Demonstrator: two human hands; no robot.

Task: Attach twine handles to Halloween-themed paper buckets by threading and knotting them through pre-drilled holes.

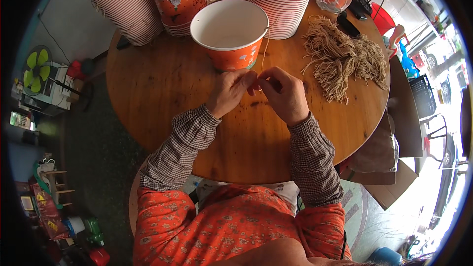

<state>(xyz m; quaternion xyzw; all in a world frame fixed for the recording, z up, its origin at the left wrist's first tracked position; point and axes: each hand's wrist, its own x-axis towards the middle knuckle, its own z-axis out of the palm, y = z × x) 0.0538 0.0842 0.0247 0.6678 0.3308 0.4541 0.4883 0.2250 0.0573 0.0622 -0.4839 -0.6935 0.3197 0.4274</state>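
An orange paper bucket [234, 55] with a white inside stands upright at the middle of the table. A thin beige string [266, 51] hangs from the right side of its rim and runs down to my fingers. Just in front of the bucket, my left hand [230, 91] and my right hand [287, 94] meet, thumbs and fingertips pinched together on the string's lower end. The very tip is hidden between the fingers. To the right of my hands lies a loose bundle of beige strings [340, 56].
Tall stacks of nested paper buckets [282, 0] line the far side of the round wooden table [148, 103]. Another orange bucket [178, 0] sits on a short stack at the back left. A black object [348, 25] lies by the strings. Cardboard [394, 184] stands beyond the right edge.
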